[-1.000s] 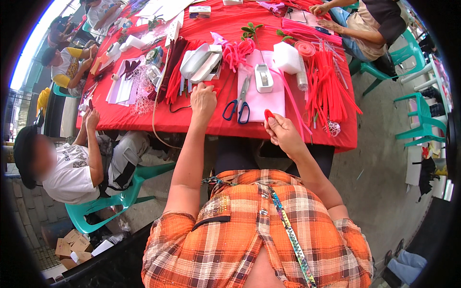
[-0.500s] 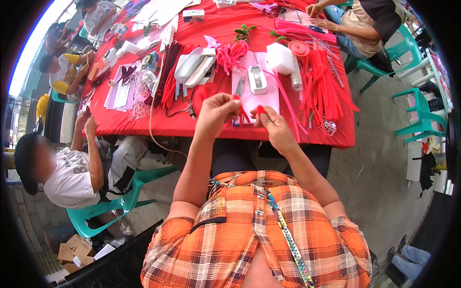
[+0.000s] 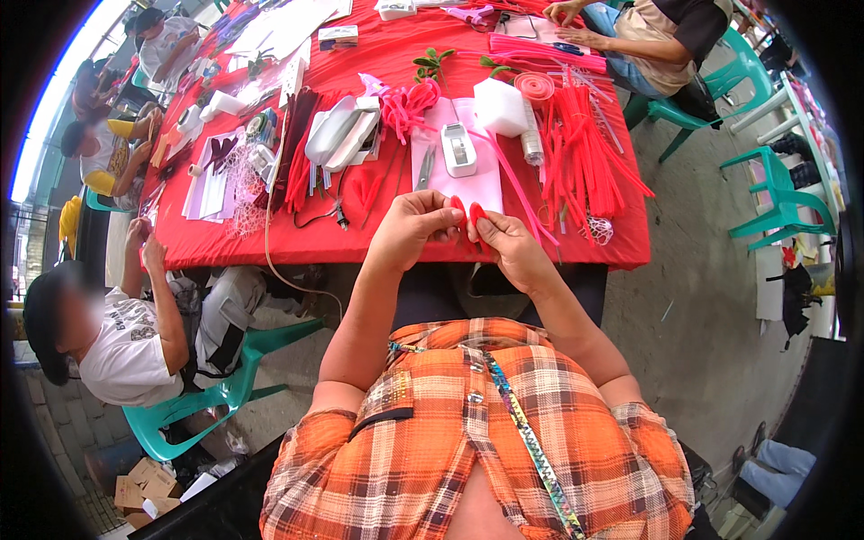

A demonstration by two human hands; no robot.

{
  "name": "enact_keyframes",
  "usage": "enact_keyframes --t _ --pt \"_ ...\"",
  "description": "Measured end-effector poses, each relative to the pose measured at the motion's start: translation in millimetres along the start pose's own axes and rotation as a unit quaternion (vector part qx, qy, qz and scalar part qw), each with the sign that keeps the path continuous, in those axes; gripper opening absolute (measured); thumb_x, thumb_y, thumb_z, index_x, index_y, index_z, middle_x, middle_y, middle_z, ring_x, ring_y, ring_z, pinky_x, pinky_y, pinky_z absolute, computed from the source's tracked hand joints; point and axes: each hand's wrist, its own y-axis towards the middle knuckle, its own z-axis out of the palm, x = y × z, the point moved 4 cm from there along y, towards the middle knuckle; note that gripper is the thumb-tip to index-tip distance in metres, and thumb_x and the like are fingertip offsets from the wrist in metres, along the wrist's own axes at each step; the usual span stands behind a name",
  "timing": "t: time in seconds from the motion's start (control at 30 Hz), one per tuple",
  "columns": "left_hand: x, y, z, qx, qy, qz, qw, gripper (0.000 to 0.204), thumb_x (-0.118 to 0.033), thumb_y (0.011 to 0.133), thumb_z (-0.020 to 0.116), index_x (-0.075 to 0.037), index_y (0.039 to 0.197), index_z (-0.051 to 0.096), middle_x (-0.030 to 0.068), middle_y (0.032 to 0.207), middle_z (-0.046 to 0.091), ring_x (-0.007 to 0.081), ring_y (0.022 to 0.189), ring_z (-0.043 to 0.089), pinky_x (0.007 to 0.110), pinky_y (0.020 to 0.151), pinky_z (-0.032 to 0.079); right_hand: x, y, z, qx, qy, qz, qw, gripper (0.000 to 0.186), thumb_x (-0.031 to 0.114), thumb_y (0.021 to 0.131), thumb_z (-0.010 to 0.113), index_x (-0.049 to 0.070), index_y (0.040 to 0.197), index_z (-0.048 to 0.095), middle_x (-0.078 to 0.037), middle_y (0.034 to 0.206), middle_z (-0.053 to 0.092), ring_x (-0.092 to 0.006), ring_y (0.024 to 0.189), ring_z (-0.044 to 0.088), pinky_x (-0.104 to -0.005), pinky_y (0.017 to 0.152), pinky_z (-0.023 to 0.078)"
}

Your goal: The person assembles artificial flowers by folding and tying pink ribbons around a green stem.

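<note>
Just past the table's front edge, my left hand pinches a small red petal-shaped piece between thumb and fingers. My right hand pinches a similar red piece right beside it. The two pieces are close together; whether they touch I cannot tell. Beyond my hands lies a pale pink sheet. On it rest a white boxy device and a grey pointed blade tool, partly hidden by my left hand.
A bundle of red fuzzy stems and a white block lie to the right on the red-covered table. A grey case and a cable are to the left. A person sits at the left; another sits far right.
The two red pieces have come closer together, with my hands drawn nearer each other. The view has shifted, so the table appears slightly further left.
</note>
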Motion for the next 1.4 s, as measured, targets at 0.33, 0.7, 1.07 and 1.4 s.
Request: enact_keyframes --t 0.33,0.7,1.07,1.4 --pt "-24 -15 20 -0.062 0.428 0.143 0.89 0.01 -0.004 0.083 0.058 0.003 0.091 0.06 0.0001 0.072 0.058 0.0047 0.065 0.054 0.019 0.057 0.044 12 -10 -10 -0.014 -0.006 0.039 0.999 0.024 0.025 0.095 0.045 0.006 0.084 0.055 0.0 0.077 0.054 -0.0106 0.07 0.054 -0.0252 0.065 0.044" --pt "-13 -6 5 0.015 0.191 0.108 0.975 0.017 -0.01 0.085 0.062 0.003 0.097 0.063 0.0011 0.077 0.062 0.0053 0.068 0.055 0.02 0.063 0.046 11 -11 -9 0.004 0.093 0.043 0.995 0.023 0.024 0.095 0.045 0.006 0.085 0.054 -0.002 0.078 0.055 -0.0138 0.075 0.058 -0.0261 0.066 0.047" --pt "-26 -5 -17 0.075 -0.013 0.082 0.994 0.016 -0.013 0.08 0.068 0.003 0.084 0.064 0.0039 0.07 0.062 0.0081 0.061 0.056 0.022 0.057 0.045 15 -11 -16 -0.053 -0.103 0.061 0.991 0.022 0.021 0.096 0.043 0.006 0.084 0.053 0.001 0.067 0.049 -0.0075 0.06 0.047 -0.0213 0.055 0.039" --pt "-28 10 4 0.009 0.149 0.103 0.983 0.016 -0.014 0.085 0.063 0.002 0.087 0.061 0.0049 0.074 0.064 0.0083 0.066 0.058 0.021 0.06 0.046 9 -14 -5 -0.028 -0.16 0.074 0.984 0.021 0.019 0.095 0.045 0.003 0.088 0.056 0.004 0.068 0.046 -0.0032 0.062 0.039 -0.0195 0.055 0.033"
